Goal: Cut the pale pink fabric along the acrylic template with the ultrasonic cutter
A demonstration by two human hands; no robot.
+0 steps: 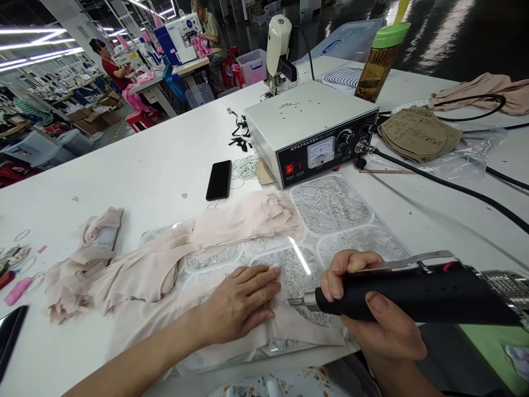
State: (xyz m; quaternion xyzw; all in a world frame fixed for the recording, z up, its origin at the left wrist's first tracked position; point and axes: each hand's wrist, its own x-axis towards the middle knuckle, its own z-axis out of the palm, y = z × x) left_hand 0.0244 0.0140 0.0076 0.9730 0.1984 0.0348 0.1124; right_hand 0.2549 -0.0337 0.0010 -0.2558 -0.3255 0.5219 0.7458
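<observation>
Clock positions read from the left hand. Table (136, 165): smooth, white, wide. Metal box (308, 127) at 1 o'clock: pale, squared, black front with a dial. Mat (334, 204) beneath the work: glossy, clear-looking, rounded panels over a crinkled silvery pattern. Thin pale-pink cloth (289, 322) lies on it under the left hand; limp pieces overlap at 9–10 o'clock. Tool (397, 295) at 3 o'clock: smooth black barrel, narrow metal tip; right hand (397, 331) wraps firmly around it. Left hand (243, 300) presses flat, fingers nearly together, pinching nothing visible. Phone (219, 180) between 11 and 12: flat, black, glossy. Cord (244, 167) at 12: pale, tangled.

Hidden: cloth beneath the left palm. Cut off: tool's rear, both forearms. Tip-to-cloth contact: cannot tell.
</observation>
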